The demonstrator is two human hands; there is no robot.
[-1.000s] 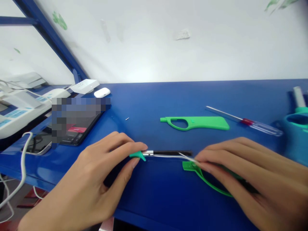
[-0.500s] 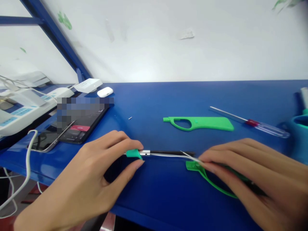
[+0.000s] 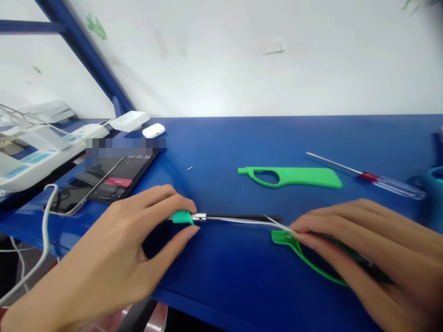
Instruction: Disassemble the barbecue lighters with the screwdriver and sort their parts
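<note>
Blue bench (image 3: pixel 242 281), white wall behind. Lying left-to-right near the front edge: thin rod (image 3: pixel 238 220). Pinching its teal cap (image 3: pixel 182 216) at the left end with left hand (image 3: pixel 114 258) fingers; pressing right hand (image 3: pixel 374 249) fingers, held together, onto green shell (image 3: pixel 282 237) at the right end. Actually gripping or not, can't tell.

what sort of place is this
Probably a small assembly or repair bench: a blue worktable, a screwdriver, a loose green plastic shell, and the left hand pinching a thin metal rod.
</note>
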